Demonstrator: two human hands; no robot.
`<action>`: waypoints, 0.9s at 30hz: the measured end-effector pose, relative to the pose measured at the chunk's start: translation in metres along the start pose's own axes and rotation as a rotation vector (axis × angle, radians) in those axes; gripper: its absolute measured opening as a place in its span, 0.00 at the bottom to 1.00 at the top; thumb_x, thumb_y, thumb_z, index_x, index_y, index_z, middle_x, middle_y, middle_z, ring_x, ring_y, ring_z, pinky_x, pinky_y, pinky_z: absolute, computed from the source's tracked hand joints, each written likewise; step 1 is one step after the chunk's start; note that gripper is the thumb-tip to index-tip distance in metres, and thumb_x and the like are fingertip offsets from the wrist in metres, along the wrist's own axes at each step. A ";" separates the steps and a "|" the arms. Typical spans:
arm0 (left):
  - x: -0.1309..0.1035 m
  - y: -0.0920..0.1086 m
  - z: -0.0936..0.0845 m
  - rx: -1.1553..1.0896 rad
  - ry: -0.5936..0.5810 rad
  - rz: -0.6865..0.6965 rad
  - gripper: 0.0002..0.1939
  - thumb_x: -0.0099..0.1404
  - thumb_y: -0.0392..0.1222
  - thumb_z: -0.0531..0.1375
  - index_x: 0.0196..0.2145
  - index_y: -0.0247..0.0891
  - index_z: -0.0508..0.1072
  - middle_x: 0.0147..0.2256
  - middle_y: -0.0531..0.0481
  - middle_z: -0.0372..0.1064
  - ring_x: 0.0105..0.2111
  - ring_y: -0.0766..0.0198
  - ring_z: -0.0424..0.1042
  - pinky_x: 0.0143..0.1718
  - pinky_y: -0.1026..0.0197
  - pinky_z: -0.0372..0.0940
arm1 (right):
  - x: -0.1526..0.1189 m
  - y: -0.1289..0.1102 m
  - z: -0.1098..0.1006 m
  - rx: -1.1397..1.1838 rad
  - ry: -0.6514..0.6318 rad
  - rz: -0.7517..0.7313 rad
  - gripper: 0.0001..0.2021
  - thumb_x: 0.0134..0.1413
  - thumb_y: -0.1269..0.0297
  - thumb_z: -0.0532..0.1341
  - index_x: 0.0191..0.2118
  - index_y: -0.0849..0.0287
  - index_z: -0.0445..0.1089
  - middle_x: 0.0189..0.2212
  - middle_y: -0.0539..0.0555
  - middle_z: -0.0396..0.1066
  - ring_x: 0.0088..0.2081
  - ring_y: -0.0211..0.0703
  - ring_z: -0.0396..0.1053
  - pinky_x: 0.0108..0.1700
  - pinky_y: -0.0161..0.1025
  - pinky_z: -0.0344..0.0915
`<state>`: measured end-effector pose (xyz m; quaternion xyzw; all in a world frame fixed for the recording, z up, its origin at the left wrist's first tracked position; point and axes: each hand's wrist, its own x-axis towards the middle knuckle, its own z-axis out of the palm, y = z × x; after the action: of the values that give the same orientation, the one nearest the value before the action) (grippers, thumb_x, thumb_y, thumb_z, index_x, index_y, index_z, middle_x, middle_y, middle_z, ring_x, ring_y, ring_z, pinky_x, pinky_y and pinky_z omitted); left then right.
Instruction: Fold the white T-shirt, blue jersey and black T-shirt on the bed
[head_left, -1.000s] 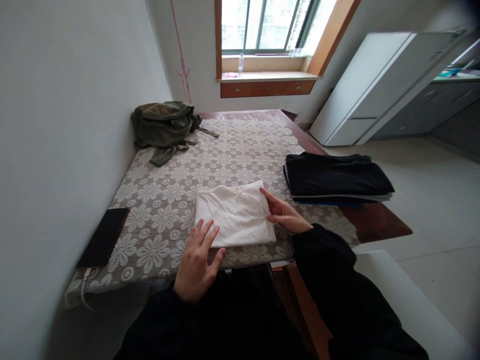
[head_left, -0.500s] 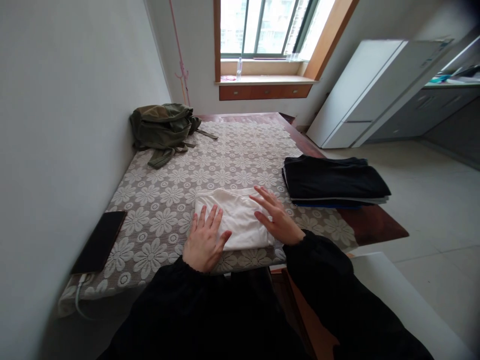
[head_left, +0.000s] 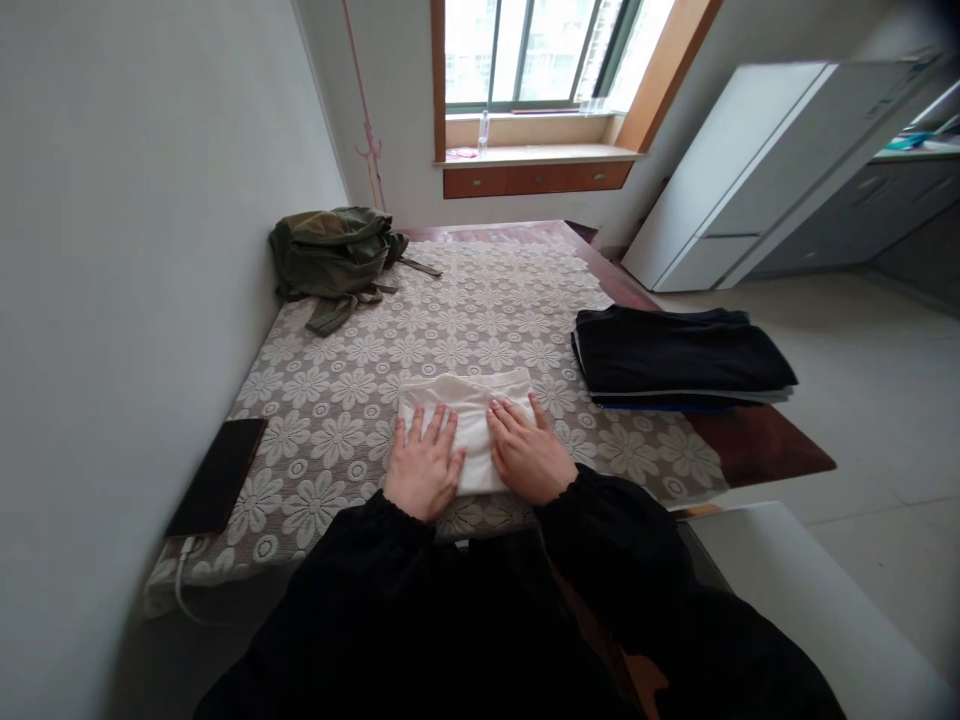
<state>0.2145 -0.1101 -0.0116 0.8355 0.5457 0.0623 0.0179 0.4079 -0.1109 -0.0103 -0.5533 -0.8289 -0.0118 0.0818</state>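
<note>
A folded white cloth [head_left: 474, 440] lies flat near the front edge of the table, on a lace tablecloth [head_left: 330, 440] with a flower pattern. My left hand [head_left: 425, 466] rests on the cloth's left part, palm down with fingers spread. On its right part lies my right hand [head_left: 529, 452], also palm down, its thumb apart from the fingers and the fingertips pointing up and left. Neither hand grips anything. To the right is a stack of folded dark clothes [head_left: 682, 352], apart from both hands.
A green backpack [head_left: 334, 255] lies at the back left by the wall. A black tablet [head_left: 217, 478] with a white cable sits at the left edge. Beyond the table stand a white fridge [head_left: 757, 160] and a window.
My right hand has come down onto the white cloth and moved left, closer to my left hand. My left hand stays on the cloth. The whole view has shifted slightly.
</note>
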 end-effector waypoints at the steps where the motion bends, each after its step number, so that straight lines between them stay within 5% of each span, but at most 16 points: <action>1: 0.004 -0.001 -0.004 0.000 -0.006 0.008 0.28 0.74 0.45 0.49 0.69 0.41 0.63 0.70 0.45 0.57 0.69 0.41 0.56 0.69 0.32 0.49 | 0.005 -0.009 -0.001 -0.005 0.001 0.003 0.26 0.64 0.69 0.51 0.65 0.72 0.66 0.67 0.66 0.63 0.70 0.57 0.57 0.75 0.60 0.35; 4: 0.016 -0.005 -0.004 -0.037 0.033 -0.013 0.25 0.73 0.39 0.49 0.64 0.39 0.69 0.66 0.44 0.65 0.65 0.47 0.63 0.69 0.38 0.53 | 0.021 -0.034 0.007 0.047 0.033 0.006 0.26 0.67 0.68 0.49 0.66 0.71 0.65 0.68 0.65 0.61 0.70 0.54 0.58 0.74 0.54 0.44; 7: 0.025 -0.012 0.012 -0.095 0.100 -0.048 0.27 0.74 0.39 0.46 0.67 0.32 0.65 0.68 0.41 0.62 0.68 0.53 0.59 0.70 0.46 0.53 | 0.030 -0.046 0.025 0.097 0.069 0.067 0.28 0.69 0.65 0.46 0.70 0.69 0.59 0.70 0.63 0.56 0.71 0.53 0.54 0.72 0.53 0.49; 12: 0.024 -0.020 0.033 -0.076 0.154 -0.021 0.31 0.74 0.42 0.44 0.71 0.29 0.58 0.70 0.39 0.56 0.71 0.52 0.52 0.71 0.45 0.50 | 0.032 -0.041 0.040 0.117 0.065 0.079 0.31 0.67 0.64 0.48 0.73 0.68 0.54 0.72 0.61 0.51 0.73 0.55 0.49 0.73 0.55 0.46; 27: 0.010 -0.016 0.032 -0.030 0.161 -0.044 0.31 0.74 0.42 0.45 0.70 0.28 0.59 0.70 0.37 0.54 0.71 0.49 0.52 0.71 0.43 0.51 | 0.032 -0.040 0.040 0.103 0.097 0.118 0.31 0.68 0.63 0.47 0.71 0.74 0.55 0.72 0.65 0.50 0.73 0.55 0.49 0.73 0.53 0.45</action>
<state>0.2074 -0.0932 -0.0444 0.8151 0.5628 0.1369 -0.0122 0.3539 -0.0925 -0.0421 -0.5950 -0.7894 0.0091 0.1508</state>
